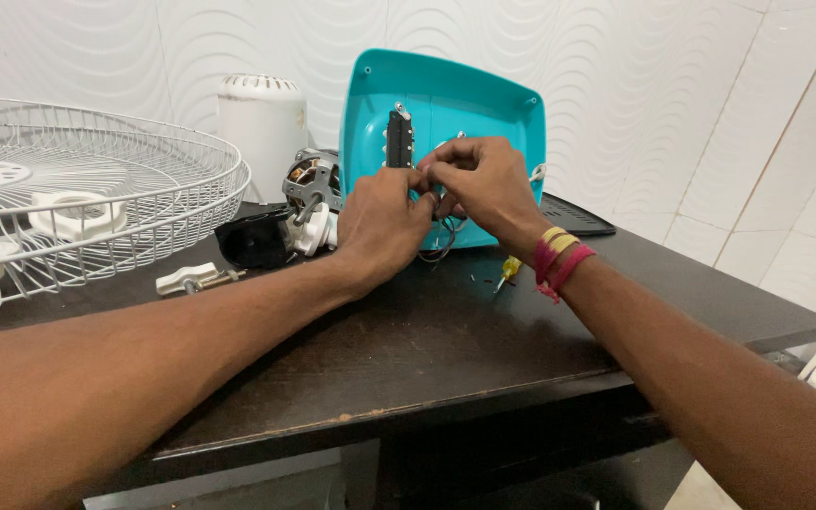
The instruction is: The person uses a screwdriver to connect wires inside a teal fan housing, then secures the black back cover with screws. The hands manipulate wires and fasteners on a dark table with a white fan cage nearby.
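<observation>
The turquoise fan base shell (446, 104) stands tipped up on its edge at the back of the dark table (427, 349), hollow side facing the camera, with a black switch block (399, 140) fixed inside it. Both hands meet right in front of that hollow. The left hand (382, 225) is curled nearly closed, fingertips pinching something tiny near the wires (438, 244), too small to make out. The right hand (484, 184) is bent over the same spot, fingers pinched together and touching the left ones. A small yellow-handled screwdriver (507, 272) lies on the table just below the right wrist. Further left sit the fan motor (312, 181), a white housing (262, 118) and the wire fan guard (87, 189).
</observation>
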